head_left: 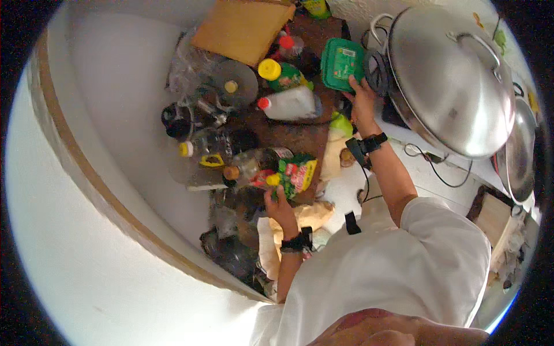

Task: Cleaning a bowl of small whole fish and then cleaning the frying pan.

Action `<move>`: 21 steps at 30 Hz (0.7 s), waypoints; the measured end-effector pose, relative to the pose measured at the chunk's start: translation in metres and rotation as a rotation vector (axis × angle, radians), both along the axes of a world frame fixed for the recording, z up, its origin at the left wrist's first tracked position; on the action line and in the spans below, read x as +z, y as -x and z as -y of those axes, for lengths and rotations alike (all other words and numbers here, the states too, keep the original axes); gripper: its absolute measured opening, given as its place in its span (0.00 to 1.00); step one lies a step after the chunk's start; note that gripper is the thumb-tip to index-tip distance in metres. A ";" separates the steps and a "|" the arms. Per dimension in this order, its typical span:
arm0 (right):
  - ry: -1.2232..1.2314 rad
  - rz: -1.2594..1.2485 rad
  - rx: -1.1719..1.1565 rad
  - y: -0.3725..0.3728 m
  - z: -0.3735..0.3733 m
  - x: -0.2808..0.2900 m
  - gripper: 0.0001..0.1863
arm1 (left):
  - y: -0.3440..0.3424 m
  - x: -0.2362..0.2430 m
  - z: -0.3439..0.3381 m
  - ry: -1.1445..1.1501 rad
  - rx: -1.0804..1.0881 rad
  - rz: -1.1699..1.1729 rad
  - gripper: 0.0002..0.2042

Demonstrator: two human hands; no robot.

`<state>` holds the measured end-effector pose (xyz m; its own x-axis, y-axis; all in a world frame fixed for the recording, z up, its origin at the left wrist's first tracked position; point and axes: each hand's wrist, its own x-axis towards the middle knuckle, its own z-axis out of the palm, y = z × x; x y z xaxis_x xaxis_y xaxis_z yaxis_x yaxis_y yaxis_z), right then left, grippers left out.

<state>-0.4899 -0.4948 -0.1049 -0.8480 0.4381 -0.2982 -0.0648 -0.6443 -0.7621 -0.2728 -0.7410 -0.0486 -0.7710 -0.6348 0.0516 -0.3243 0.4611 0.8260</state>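
My right hand grips the lower edge of a green plastic box with a label on it, held up beside the large steel lid. Lower down, the fingers of my left hand close at the bottom corner of a green, red and yellow spouted pouch with a yellow cap. Just left of that pouch lies a clear bottle with a brown cap. A white bottle with a red cap and a green bottle with a yellow cap are between my hands and the far end.
A big domed steel lid covers a pot at right, with a pan beyond. A wooden board is at the far end of the brown surface. Big jugs line the left. A cable loops across white tiles.
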 end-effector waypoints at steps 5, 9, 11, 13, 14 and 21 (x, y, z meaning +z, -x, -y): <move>0.261 -0.030 0.275 -0.077 -0.001 0.010 0.20 | -0.011 -0.018 0.007 -0.107 -0.172 -0.151 0.21; 0.385 -0.095 0.577 -0.140 -0.009 0.022 0.19 | -0.030 -0.027 0.015 -0.242 -0.264 -0.032 0.25; 0.467 -0.100 0.679 -0.171 -0.017 0.027 0.21 | -0.041 -0.024 0.003 -0.229 -0.216 -0.062 0.25; 0.391 -0.102 0.689 -0.186 -0.028 0.038 0.21 | -0.046 -0.034 -0.001 -0.097 -0.169 -0.154 0.25; 0.328 -0.112 0.703 -0.194 -0.034 0.045 0.22 | -0.057 -0.038 -0.006 -0.114 -0.170 -0.150 0.25; 0.022 -0.066 0.994 -0.252 -0.036 0.112 0.25 | -0.070 0.000 -0.071 -1.615 -0.707 -0.166 0.37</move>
